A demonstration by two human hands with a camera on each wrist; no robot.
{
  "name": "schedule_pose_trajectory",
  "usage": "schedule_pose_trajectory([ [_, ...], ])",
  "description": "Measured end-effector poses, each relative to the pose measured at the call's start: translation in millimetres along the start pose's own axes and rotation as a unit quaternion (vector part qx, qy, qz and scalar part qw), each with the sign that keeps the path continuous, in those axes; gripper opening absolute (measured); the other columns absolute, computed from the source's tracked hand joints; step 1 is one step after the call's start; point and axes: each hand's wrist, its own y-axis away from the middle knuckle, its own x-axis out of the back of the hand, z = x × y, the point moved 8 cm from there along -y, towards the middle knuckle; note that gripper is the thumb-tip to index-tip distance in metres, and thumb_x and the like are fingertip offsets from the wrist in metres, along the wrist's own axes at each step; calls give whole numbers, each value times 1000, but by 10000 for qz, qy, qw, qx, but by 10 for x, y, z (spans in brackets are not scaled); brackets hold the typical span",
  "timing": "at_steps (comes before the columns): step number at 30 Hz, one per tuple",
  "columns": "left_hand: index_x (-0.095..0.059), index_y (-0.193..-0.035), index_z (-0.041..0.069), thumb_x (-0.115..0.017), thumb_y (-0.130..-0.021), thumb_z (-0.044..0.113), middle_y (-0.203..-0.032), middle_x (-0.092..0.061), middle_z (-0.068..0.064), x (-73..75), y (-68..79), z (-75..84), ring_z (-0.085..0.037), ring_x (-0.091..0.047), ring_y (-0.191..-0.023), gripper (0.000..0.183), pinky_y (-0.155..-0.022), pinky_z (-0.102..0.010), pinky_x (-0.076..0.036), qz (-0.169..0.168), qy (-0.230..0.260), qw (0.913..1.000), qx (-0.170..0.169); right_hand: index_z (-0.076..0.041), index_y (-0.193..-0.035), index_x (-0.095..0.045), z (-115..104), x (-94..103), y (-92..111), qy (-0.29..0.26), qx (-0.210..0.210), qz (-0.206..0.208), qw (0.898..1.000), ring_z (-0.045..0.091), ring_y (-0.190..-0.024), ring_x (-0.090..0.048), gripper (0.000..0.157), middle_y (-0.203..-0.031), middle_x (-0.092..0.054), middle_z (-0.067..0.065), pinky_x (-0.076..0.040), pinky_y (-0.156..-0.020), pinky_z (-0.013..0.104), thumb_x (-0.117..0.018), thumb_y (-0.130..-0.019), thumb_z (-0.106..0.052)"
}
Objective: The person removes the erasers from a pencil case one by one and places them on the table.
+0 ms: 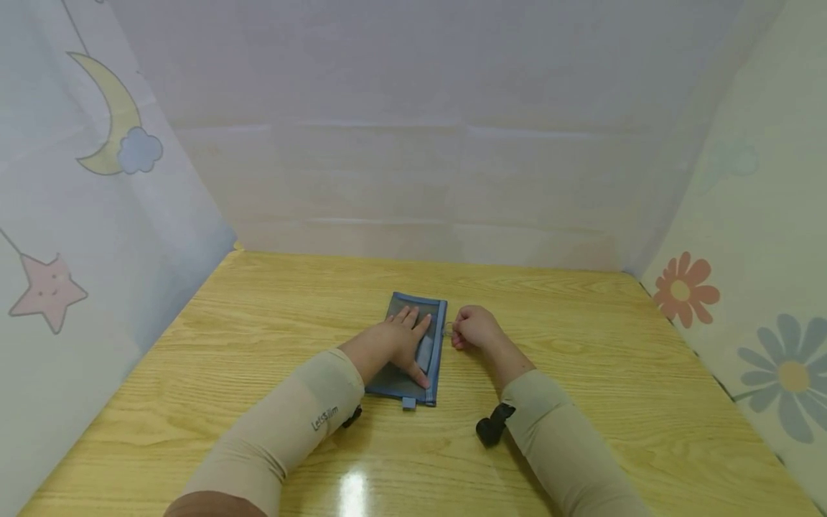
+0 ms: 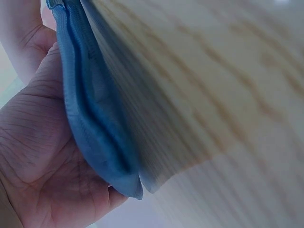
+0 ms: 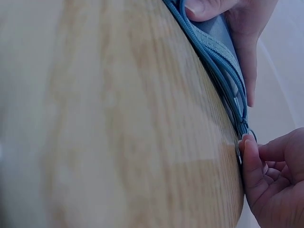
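Note:
A blue zippered mesh pouch (image 1: 423,352) lies on the table, its zipper edge toward the right. My left hand (image 1: 397,341) presses on it with the fingers spread; the left wrist view shows the palm beside the blue zipper edge (image 2: 90,109). Just right of the pouch, my right hand (image 1: 474,327) pinches the ring-like zipper pull (image 1: 449,329) between thumb and finger. In the right wrist view, the zipper slider (image 3: 243,127) sits close to the right fingertips (image 3: 248,138), and the zipper bands stand apart on the left hand's side of it. The pouch's contents cannot be made out.
The wood-grain table (image 1: 291,309) extends around the pouch on all sides. A pale back wall (image 1: 413,179) and printed side walls, with a moon (image 1: 116,115) at left and flowers (image 1: 686,290) at right, enclose it. A small fabric tab (image 1: 409,404) sticks out from the pouch's near edge.

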Motion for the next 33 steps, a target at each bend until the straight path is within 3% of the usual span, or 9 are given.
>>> schedule_pose_trajectory([
  [15, 7, -147, 21, -58, -51, 81, -152, 8, -10, -6, -8, -7, -26, 7, -139, 130, -111, -42, -9, -73, -18, 10000, 30, 3, -77, -49, -73, -7, -33, 19, -53, -27, 10000, 16, -51, -58, 13, -62, -56, 11, -52, -51, 30, -48, -89, 3],
  [26, 6, -147, 21, -59, -50, 81, -152, 7, -12, -14, -13, 9, -28, 5, -139, 131, -110, -44, -11, 73, -30, 10000, -33, 2, -79, -51, -28, 49, -124, 141, -130, 143, 9997, 16, -52, -59, 11, -65, -57, 11, -52, -53, 28, -48, -90, 1],
  [33, 7, -147, 21, -60, -51, 81, -152, 8, -11, -20, -26, 6, -27, 6, -139, 131, -110, -43, -11, 91, -53, 9999, -19, 4, -78, -49, -75, 54, -130, 117, 32, 129, 9998, 18, -54, -60, 13, -67, -57, 13, -53, -54, 30, -47, -90, 3],
])
